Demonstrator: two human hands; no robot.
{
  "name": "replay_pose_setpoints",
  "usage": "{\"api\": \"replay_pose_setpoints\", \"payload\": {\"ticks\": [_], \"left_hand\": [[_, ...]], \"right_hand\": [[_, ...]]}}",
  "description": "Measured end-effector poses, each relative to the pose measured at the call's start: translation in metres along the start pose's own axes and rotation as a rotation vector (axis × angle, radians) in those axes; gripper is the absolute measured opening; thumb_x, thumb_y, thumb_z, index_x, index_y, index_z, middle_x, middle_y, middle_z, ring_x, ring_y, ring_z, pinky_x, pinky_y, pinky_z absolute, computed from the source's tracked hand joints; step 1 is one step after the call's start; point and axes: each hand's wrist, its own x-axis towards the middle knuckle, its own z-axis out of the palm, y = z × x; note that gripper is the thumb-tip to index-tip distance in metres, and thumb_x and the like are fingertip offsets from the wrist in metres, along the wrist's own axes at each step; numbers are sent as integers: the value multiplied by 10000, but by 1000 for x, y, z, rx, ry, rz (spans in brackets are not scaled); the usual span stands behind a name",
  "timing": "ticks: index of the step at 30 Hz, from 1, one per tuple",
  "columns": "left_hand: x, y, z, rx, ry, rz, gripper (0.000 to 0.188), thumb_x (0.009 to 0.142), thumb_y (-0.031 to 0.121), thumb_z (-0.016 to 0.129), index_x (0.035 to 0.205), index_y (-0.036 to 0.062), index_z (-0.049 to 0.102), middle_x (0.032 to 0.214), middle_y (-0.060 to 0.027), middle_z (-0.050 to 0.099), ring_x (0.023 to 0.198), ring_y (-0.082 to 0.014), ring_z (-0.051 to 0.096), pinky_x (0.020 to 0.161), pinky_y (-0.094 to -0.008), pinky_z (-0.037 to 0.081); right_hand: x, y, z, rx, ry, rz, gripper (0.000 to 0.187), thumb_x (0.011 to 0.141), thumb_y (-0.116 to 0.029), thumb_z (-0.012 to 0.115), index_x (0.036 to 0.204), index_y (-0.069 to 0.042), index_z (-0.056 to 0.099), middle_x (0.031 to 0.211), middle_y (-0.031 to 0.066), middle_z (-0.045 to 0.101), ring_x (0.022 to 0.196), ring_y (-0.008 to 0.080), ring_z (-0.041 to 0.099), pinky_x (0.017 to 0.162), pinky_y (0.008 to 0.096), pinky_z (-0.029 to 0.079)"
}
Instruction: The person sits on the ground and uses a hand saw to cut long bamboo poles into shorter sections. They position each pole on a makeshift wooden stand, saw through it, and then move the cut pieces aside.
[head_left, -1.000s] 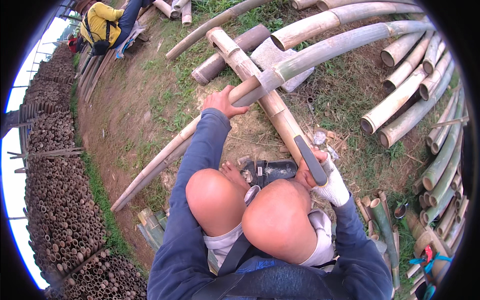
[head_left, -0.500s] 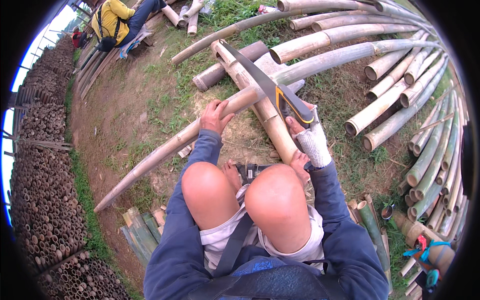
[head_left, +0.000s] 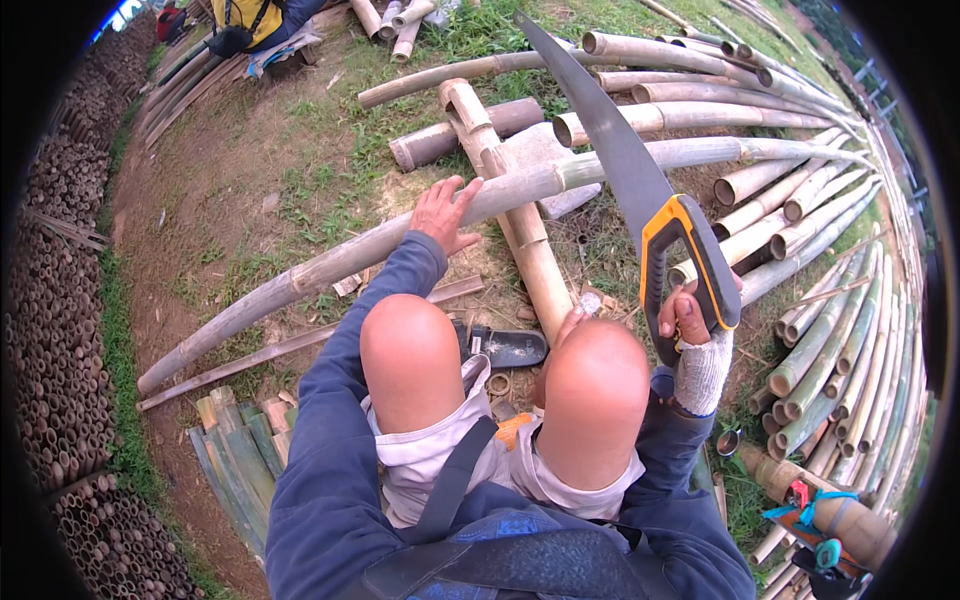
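Observation:
A long bamboo pole (head_left: 330, 275) runs from lower left to upper right across a notched bamboo support (head_left: 537, 265). My left hand (head_left: 445, 213) rests on its near side with the fingers spread. My right hand (head_left: 692, 318), in a white fingerless glove, is closed round the black and yellow handle of a handsaw (head_left: 615, 140). The saw's broad blade points up and away, crossing in front of the pole in view; it appears lifted off it. My bare knees are bent between my arms.
Bamboo poles (head_left: 690, 115) fan out at far right, with more stacked (head_left: 835, 350) nearer. Bundled bamboo ends (head_left: 60, 330) line the left. A dark sandal (head_left: 512, 348) lies by my feet. Split bamboo (head_left: 235, 450) lies at lower left. A person in yellow (head_left: 245, 15) sits at upper left.
My right hand has moved the saw away from the pole, to the right and up. My left hand's fingers have spread from their grip round the pole. The view has shifted.

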Motion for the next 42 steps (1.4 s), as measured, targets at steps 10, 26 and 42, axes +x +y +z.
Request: {"api": "replay_pose_setpoints", "payload": {"ticks": [10, 26, 42], "left_hand": [[30, -29, -17, -236, -464, -158, 846, 713, 452, 880, 1454, 192, 564, 1150, -194, 781, 1084, -396, 754, 996, -518, 583], [-85, -169, -31, -121, -544, -346, 1025, 587, 600, 915, 1453, 145, 608, 1202, -191, 771, 1142, -406, 729, 1044, -523, 533], [-74, -147, -47, -110, -674, -407, 1156, 583, 711, 892, 1492, 52, 616, 1304, -245, 739, 1234, -413, 695, 1110, -480, 494]], "right_hand": [[-11, -121, 31, -259, -206, -231, 344, 997, -294, 782, 1033, -30, 564, 666, 44, 566, 586, 124, 542, 536, 266, 417], [-76, 68, 153, -288, -202, 158, 480, 1028, -122, 749, 1419, -37, 483, 937, 7, 636, 726, 75, 601, 673, 231, 524], [-90, 154, 188, -215, -210, 39, 635, 955, -60, 820, 1505, -13, 507, 1434, 160, 595, 1296, 230, 604, 1091, 364, 496]]}}
